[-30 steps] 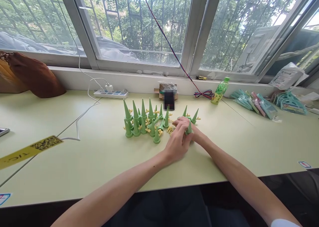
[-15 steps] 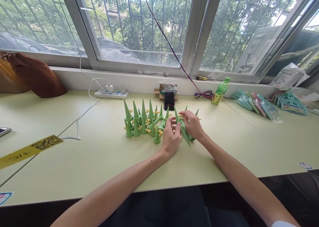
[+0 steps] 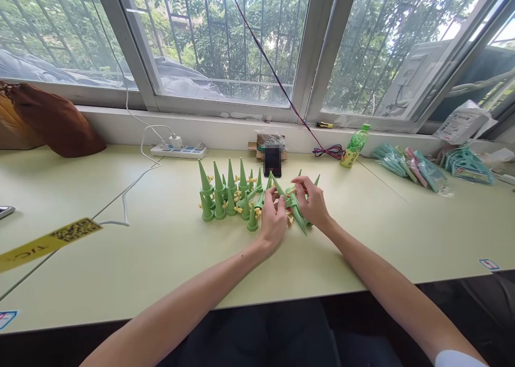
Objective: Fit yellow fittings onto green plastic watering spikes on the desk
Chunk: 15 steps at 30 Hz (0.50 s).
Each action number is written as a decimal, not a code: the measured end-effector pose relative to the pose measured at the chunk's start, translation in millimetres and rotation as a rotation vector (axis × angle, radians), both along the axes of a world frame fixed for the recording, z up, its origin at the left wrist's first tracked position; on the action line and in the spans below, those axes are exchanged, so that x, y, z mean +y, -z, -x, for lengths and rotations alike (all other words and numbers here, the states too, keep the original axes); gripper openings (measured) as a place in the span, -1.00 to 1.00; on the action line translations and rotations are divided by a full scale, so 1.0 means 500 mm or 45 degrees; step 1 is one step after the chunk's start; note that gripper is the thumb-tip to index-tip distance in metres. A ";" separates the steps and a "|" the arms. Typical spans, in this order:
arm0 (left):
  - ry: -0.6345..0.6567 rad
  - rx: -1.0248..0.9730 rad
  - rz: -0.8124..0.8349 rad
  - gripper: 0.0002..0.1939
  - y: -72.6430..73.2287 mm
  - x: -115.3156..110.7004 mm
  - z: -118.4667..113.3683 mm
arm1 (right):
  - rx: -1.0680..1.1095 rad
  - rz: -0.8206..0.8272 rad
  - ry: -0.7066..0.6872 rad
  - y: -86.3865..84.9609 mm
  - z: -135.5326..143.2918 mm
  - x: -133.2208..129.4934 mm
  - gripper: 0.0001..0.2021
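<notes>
Several green cones (image 3: 205, 179) with small yellow pieces stand in rows on the pale table, left of my hands. My left hand (image 3: 274, 221) is closed round a green cone (image 3: 278, 186) whose tip leans up and to the left. Close beside it, my right hand (image 3: 311, 202) pinches a small yellow piece (image 3: 293, 191) near that cone's base. Another green cone (image 3: 299, 217) lies slanting between the hands, its tip toward the table's front edge. More cones are partly hidden behind my right hand.
A phone (image 3: 272, 162) leans on a small box behind the cones. A power strip (image 3: 179, 151) is at the back left. At the back right are a green bottle (image 3: 354, 146), coiled cable (image 3: 330, 152) and bagged items (image 3: 426, 168). A yellow tag (image 3: 52, 243) lies left.
The cone in my left hand has tilted from nearly upright to leaning left. My right hand has shifted slightly away from it, and a yellow piece now shows at its fingertips.
</notes>
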State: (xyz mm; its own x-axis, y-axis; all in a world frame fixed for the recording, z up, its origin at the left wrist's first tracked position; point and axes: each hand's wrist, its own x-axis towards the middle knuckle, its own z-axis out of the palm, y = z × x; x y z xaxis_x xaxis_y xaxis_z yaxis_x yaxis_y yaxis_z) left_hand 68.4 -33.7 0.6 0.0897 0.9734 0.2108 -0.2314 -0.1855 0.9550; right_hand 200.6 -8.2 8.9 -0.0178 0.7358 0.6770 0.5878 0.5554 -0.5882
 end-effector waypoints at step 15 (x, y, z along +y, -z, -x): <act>0.101 -0.120 0.029 -0.65 -0.002 0.001 0.000 | -0.005 -0.010 -0.005 0.001 -0.002 -0.002 -0.77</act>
